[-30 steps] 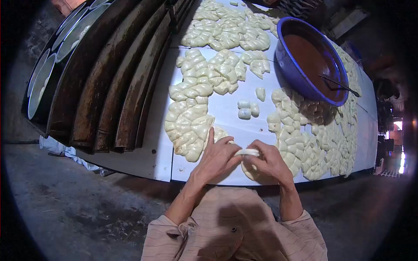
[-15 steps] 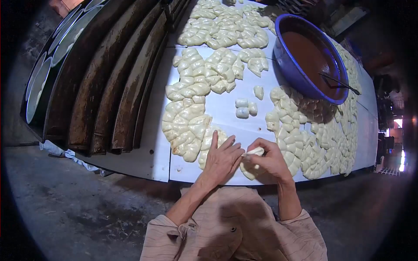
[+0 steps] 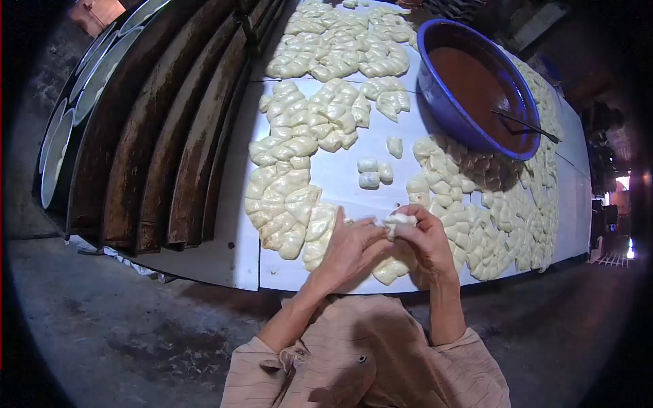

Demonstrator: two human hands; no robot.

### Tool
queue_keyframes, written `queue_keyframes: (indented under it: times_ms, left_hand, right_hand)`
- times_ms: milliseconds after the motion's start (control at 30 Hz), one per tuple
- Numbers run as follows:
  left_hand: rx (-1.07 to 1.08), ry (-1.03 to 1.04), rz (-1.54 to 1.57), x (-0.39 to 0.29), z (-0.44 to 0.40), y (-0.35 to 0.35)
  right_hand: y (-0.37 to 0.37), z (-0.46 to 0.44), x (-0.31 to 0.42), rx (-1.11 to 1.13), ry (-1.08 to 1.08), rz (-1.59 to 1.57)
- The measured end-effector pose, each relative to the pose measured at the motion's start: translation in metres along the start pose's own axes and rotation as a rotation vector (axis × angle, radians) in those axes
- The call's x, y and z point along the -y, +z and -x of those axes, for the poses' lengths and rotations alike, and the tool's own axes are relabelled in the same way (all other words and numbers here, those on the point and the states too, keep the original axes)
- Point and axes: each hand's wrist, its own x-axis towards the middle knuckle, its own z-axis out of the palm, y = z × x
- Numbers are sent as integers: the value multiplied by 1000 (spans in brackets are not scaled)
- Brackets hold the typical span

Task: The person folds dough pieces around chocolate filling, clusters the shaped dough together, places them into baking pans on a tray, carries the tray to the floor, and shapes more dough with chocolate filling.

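The right hand (image 3: 433,246) pinches a small dough piece (image 3: 401,220) over the white tabletop (image 3: 338,178), thumb against fingers; the left hand (image 3: 348,250) meets it, fingers bent, grip too hidden to tell. Light, even pressure suits something this soft; hard tugging could tear it.

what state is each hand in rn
Right hand: closed, holding a small, pale, soft dough lump.
Left hand: fingers close beside that lump; grip cannot be told.
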Motion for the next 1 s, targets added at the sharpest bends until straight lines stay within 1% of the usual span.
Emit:
queue_keyframes:
  times_ms: [67, 133, 167, 200, 233, 267, 300, 367, 400, 433, 500, 533, 567, 600, 633, 700, 733, 833, 867, 900, 967, 1000]
  left_hand:
    - [-45, -36, 61, -1, -2, 5]
    - [-43, -63, 74, -5, 0, 8]
    - [-76, -14, -38, -2, 0, 13]
    - [-112, 32, -151, 5, 2, 22]
    - [-150, 75, -266, 11, 4, 28]
    - [-103, 104, -354, 16, 9, 31]
    - [-82, 64, -328, 11, 11, 27]
    - [-27, -1, -273, -5, 15, 19]
    - [-76, 24, -344, -5, 13, 22]
    - [-92, -20, -389, -21, 9, 12]
    - [-296, 37, -437, -46, -4, -5]
    - [-314, 37, -273, -45, -13, -7]
    - [-331, 34, -112, -43, -22, -10]
    - [-348, 32, 47, -41, -28, -13]
    - [-305, -35, 193, -41, -29, -16]
    - [-198, -158, 487, -41, -37, -20]
    - [-262, -118, 457, -33, -38, -11]
    - [-177, -270, 767, -23, -41, 3]
    - [-198, -242, 764, -26, -43, 9]
    - [-221, -260, 801, -34, -46, 12]
    - [-432, -38, 442, -53, -59, 13]
    - [-457, 54, 431, -54, -67, 13]
  right_hand:
    - [-6, -4, -8, -6, -25, 207]
    - [-9, -1, -7, -59, -68, 204]
    - [-10, 0, -6, -83, -91, 204]
    - [-6, 6, 10, -121, -59, 121]
    - [-10, 8, 16, -137, -121, -40]
    - [-21, 6, 19, -166, -190, -34]
    - [-28, 4, 21, -200, -264, -30]
    - [-26, 1, 29, -170, -245, -111]
    - [-25, 1, 34, -153, -241, -146]
    - [-30, -1, 30, -38, -239, -135]
    - [-27, 1, 26, -49, -77, -22]
    - [-23, -2, 20, -26, -108, -36]
    - [-20, -3, 15, -46, -60, -86]
    - [-18, -4, 14, -26, -37, -61]
    - [-18, -5, 14, -8, -16, -38]
    - [-20, -7, 20, -68, 31, 88]
    - [-23, -7, 23, -106, 54, 150]
    - [-34, -20, 0, -143, -335, 228]
    - [-40, -23, -2, -138, -343, 240]
    - [-42, -22, 2, -141, -302, 179]
    - [-41, -21, 10, -140, -220, 54]
    - [-39, -23, 11, -121, -348, 66]
